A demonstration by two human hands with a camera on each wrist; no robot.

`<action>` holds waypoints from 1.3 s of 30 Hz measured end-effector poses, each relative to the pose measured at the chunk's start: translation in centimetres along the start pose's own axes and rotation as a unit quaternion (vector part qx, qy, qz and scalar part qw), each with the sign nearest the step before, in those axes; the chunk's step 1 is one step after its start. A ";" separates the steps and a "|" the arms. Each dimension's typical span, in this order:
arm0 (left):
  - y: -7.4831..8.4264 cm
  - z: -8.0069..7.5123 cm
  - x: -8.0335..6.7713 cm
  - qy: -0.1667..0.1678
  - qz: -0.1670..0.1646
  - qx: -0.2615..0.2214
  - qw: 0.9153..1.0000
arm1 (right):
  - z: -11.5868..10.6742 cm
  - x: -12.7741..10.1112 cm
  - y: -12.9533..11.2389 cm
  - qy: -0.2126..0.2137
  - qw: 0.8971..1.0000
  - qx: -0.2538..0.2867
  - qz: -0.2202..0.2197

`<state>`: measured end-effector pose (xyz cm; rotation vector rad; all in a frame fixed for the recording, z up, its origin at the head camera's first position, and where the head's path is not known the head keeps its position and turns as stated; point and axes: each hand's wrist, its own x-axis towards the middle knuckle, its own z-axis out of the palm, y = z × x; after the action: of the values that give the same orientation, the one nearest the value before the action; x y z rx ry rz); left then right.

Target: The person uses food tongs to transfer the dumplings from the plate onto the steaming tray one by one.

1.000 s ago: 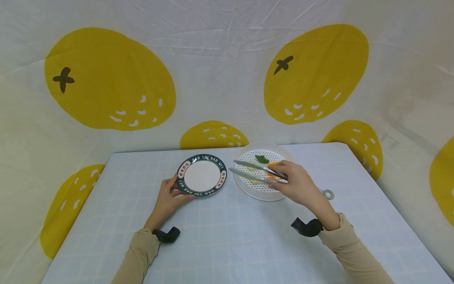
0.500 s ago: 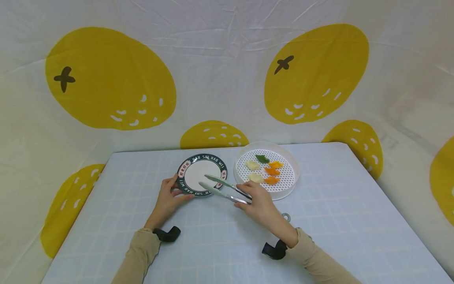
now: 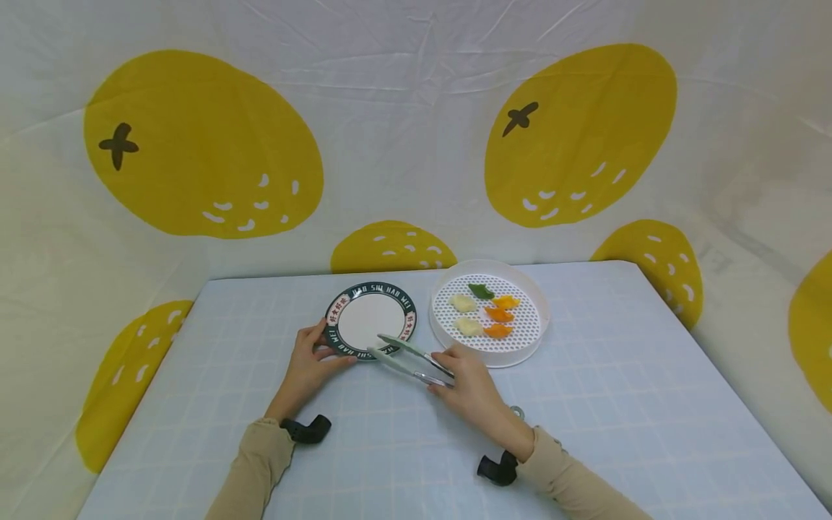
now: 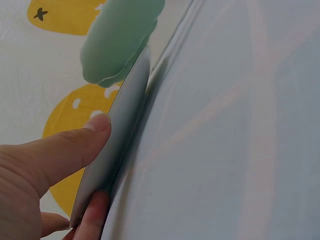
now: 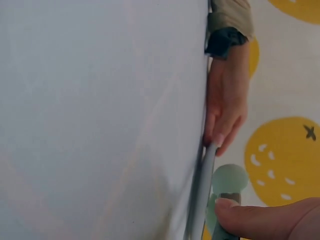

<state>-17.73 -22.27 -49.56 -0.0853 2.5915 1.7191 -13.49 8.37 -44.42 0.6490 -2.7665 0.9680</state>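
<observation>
Pale checked tablecloth (image 3: 390, 433) covers the table in the head view. Left hand (image 3: 308, 361) pinches the rim of an empty plate (image 3: 370, 321). Right hand (image 3: 471, 386) grips tongs (image 3: 406, 357), tips parted at the plate's near edge; a perforated tray (image 3: 539, 325) holds dumplings (image 3: 484, 314) (five).

Left wrist view: thumb (image 4: 65, 150) on plate rim (image 4: 117, 150).

Right wrist view: thumb (image 5: 265, 217) presses tongs (image 5: 225, 200).

A pale blue tabletop (image 3: 585, 404) with a faint grid pattern fills the near scene. Behind and on both sides hangs a white cloth backdrop (image 3: 403, 108) printed with large yellow oranges, evenly lit.
</observation>
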 end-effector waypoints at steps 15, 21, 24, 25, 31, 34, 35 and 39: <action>-0.2 0.2 0.1 0.001 0.002 -0.004 1.000 | 0.5 -0.5 -0.5 -0.012 0.997 -0.065 0.044; 0.0 0.1 0.0 0.000 0.005 -0.004 1.000 | 0.3 -0.6 0.1 0.023 0.996 -0.083 0.036; 0.1 0.0 -0.1 -0.001 0.006 -0.010 1.000 | 0.3 -0.7 0.4 0.027 0.995 -0.091 0.032; 0.1 0.0 -0.1 -0.001 0.007 -0.011 1.000 | 0.3 -0.7 0.4 0.027 0.995 -0.092 0.032; 0.1 0.0 -0.2 0.000 0.008 -0.008 1.000 | 0.3 -0.8 0.4 0.016 0.994 -0.105 0.032; 0.0 -0.1 -0.2 0.001 0.007 -0.007 1.000 | 0.0 -0.7 0.4 0.004 0.994 -0.100 0.035; 0.0 -0.1 -0.1 0.001 0.007 -0.006 1.000 | -0.1 -0.7 0.3 -0.001 0.995 -0.096 0.037; -0.1 0.0 -0.1 0.001 0.008 -0.012 1.000 | -1.4 -0.5 0.0 -0.024 0.996 -0.077 0.045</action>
<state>-17.67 -22.34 -49.63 -0.0674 2.5810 1.7557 -13.05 9.44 -43.46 0.5350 -2.8978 0.7536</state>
